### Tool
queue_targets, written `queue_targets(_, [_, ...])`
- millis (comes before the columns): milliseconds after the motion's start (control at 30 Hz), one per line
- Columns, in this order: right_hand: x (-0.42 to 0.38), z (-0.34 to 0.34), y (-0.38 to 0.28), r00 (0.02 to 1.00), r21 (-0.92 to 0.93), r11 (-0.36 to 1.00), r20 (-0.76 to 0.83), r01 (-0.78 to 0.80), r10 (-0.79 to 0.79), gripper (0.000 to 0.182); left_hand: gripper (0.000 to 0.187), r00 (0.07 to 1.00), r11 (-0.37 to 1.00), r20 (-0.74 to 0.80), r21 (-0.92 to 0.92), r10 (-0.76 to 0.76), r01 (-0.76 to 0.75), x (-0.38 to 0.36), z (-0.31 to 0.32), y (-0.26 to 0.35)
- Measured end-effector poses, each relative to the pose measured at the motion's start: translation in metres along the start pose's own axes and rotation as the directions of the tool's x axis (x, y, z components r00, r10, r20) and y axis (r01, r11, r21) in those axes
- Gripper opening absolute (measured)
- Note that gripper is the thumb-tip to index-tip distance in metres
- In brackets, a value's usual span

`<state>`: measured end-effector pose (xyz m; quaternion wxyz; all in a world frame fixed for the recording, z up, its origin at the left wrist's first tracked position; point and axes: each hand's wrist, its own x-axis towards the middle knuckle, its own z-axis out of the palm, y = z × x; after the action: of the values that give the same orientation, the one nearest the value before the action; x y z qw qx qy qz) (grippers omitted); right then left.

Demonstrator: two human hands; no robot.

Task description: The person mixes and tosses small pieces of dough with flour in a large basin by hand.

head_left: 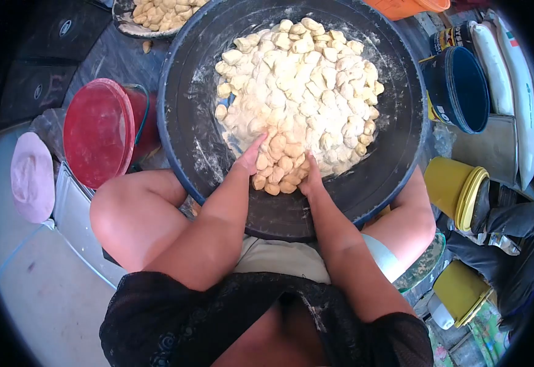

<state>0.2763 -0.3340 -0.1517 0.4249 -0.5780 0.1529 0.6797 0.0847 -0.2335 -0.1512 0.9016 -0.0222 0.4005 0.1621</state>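
Centrally, a heap of powder-dusted lumps (pixel 307 79) inside a wide black tub (pixel 267 218), left hand (pixel 252 157) and right hand (pixel 310 177) set apart, each cupped loosely against opposite sides of the heap's near end, red bucket (pixel 99 131) beside the tub.

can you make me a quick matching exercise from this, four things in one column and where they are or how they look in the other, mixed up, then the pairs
Column one
1. dough pieces
2. left hand
3. red bucket
4. dark blue bucket

Column two
A. open-topped, right of the large black basin
B. against the left side of the nearest cluster
C. heaped inside the basin, many dusted with pale powder
D. tilted, left of the basin, above the person's left knee in the picture

Right pairs: 1-C, 2-B, 3-D, 4-A
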Motion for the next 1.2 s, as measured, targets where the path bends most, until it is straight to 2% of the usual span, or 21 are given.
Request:
queue_targets(33, [-0.004,0.003,-0.001,0.998,0.059,0.998,0.057,0.01,-0.013,0.083,0.072,1.0,0.999,0.0,0.049,0.014,-0.014,0.0,0.003,0.002])
queue_targets(133, [-0.016,0.009,-0.011,0.996,0.061,0.995,-0.033,-0.084,0.087,0.071,0.069,0.998,0.997,0.013,0.059,0.055,-0.056,0.001,0.008,0.013])
queue_targets(233, [-0.018,0.0,-0.016,0.977,0.036,0.982,0.114,-0.187,0.182,0.072,0.068,0.997,0.999,0.066,0.018,0.032,-0.033,-0.019,0.012,0.028])
queue_targets(333, [-0.01,-0.003,-0.006,0.976,-0.006,0.976,0.008,-0.216,0.216,0.078,0.075,0.944,0.975,-0.314,0.22,0.102,-0.032,-0.003,-0.008,0.018])
queue_targets(367, [-0.011,0.002,0.0,0.989,-0.059,0.99,-0.082,-0.128,0.123,0.081,0.082,0.914,0.907,-0.383,0.418,0.131,0.045,-0.008,-0.003,0.011])
queue_targets(467, [-0.011,0.019,0.012,0.998,0.073,0.996,0.051,-0.051,0.048,0.081,0.089,0.944,0.823,-0.321,0.555,0.077,0.122,0.002,-0.012,0.004])
queue_targets(500, [-0.012,0.021,0.012,0.996,0.123,0.989,0.039,-0.083,0.078,0.081,0.09,0.957,0.81,-0.286,0.57,0.036,0.14,0.006,-0.018,0.003])
queue_targets(600, [-0.03,0.024,0.0,0.971,0.11,0.989,0.23,-0.098,0.071,0.08,0.091,0.961,0.811,-0.249,0.534,-0.122,0.241,-0.027,0.01,0.016])
queue_targets(633, [-0.027,0.016,-0.001,0.946,0.152,0.957,0.253,-0.246,0.203,0.078,0.091,0.958,0.851,-0.243,0.461,-0.151,0.251,-0.027,0.006,0.006])
queue_targets(700, [-0.019,0.016,0.008,0.942,0.209,0.946,0.279,-0.25,0.187,0.075,0.09,0.959,0.916,-0.221,0.32,-0.178,0.244,-0.022,0.004,0.001])
queue_targets(733, [-0.014,0.018,0.015,0.939,0.234,0.939,0.294,-0.25,0.177,0.073,0.089,0.95,0.908,-0.248,0.323,-0.191,0.267,-0.014,-0.005,-0.005])
queue_targets(767, [-0.011,0.032,0.024,0.941,0.171,0.984,0.337,-0.041,-0.019,0.067,0.088,0.942,0.901,-0.271,0.329,-0.196,0.282,-0.005,-0.011,-0.009])
queue_targets(867, [-0.013,0.049,0.03,0.974,0.249,0.947,0.154,-0.201,0.166,0.061,0.081,0.94,0.856,-0.225,0.4,-0.254,0.327,0.0,-0.025,-0.003])
queue_targets(900, [0.0,0.04,0.039,0.968,0.254,0.946,0.202,-0.201,0.152,0.053,0.079,0.941,0.824,-0.239,0.462,-0.241,0.328,0.0,-0.025,0.005])
queue_targets(967, [-0.046,0.078,0.015,0.956,0.246,0.929,0.169,-0.276,0.239,0.049,0.07,0.953,0.795,-0.136,0.525,-0.272,0.302,-0.046,0.023,0.025])
queue_targets(1033, [-0.066,0.106,-0.01,0.933,0.296,0.89,0.205,-0.347,0.296,0.04,0.062,0.964,0.786,-0.132,0.559,-0.231,0.265,-0.068,0.057,0.051])
queue_targets(1133, [-0.083,0.141,-0.041,0.966,0.08,0.984,0.219,-0.161,0.141,0.034,0.05,0.987,0.739,-0.073,0.655,-0.146,0.158,-0.061,0.073,0.093])
queue_targets(1167, [-0.094,0.156,-0.057,0.979,0.063,0.996,0.196,-0.066,0.052,0.032,0.05,0.994,0.644,-0.09,0.765,0.065,0.027,-0.092,0.112,0.101])
queue_targets(1200, [-0.112,0.168,-0.074,0.975,0.015,1.0,0.221,0.002,-0.005,0.032,0.051,0.957,0.505,-0.067,0.858,0.282,-0.089,-0.122,0.154,0.113])
